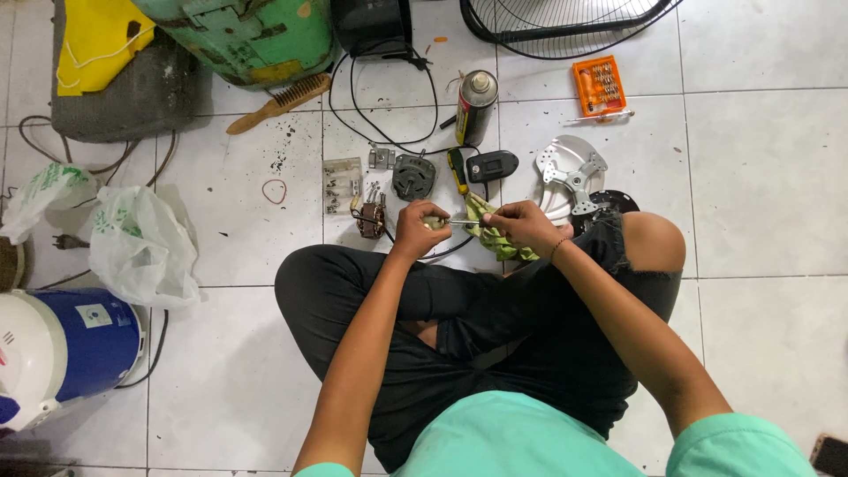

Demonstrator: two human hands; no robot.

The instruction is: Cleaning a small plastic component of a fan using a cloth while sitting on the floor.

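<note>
I sit cross-legged on a white tiled floor. My left hand (pixel 418 228) grips a small pale part with a thin metal shaft (pixel 459 221) sticking out to the right. My right hand (pixel 523 223) closes on a green cloth (pixel 488 231) wrapped around that shaft. A copper-wound motor part (pixel 370 217) lies just left of my left hand. A round motor housing (pixel 413 176) and a yellow-handled screwdriver (pixel 457 171) lie just beyond my hands.
A spray can (pixel 476 107), black plug adapter (pixel 492 165), metal bracket plate (pixel 570 176), orange bit set (pixel 599 85), wooden brush (pixel 281 102), fan guard (pixel 565 25) and green machine (pixel 247 35) lie ahead. Plastic bags (pixel 141 247) and a blue-white appliance (pixel 62 353) sit left.
</note>
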